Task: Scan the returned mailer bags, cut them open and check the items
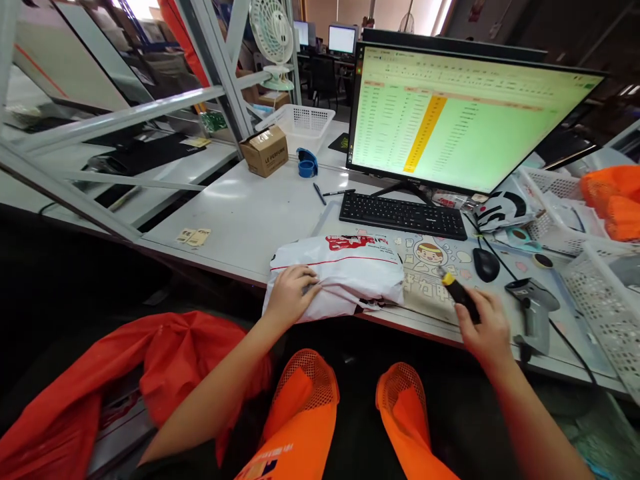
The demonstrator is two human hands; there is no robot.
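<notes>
On white desk [240,217], office room behind: monitor [470,120], keyboard [403,215], pale fan [271,32] by metal frame [150,110]. White parcel [355,270]: at near edge, long axis left to right. Black-and-yellow cutter [460,295]: right of parcel, tip slanting forward and leftward. Right hand [487,327]: closed around cutter. Left hand [291,293]: on parcel's left part; whether fingers pinch it, cannot tell.

White plastic mailer bag [357,267], red-printed, creased, bulging; lying at front edge of desk [235,220]. Black utility knife [461,299], yellow near tip; in right hand [487,332], tip forward-left.
</notes>
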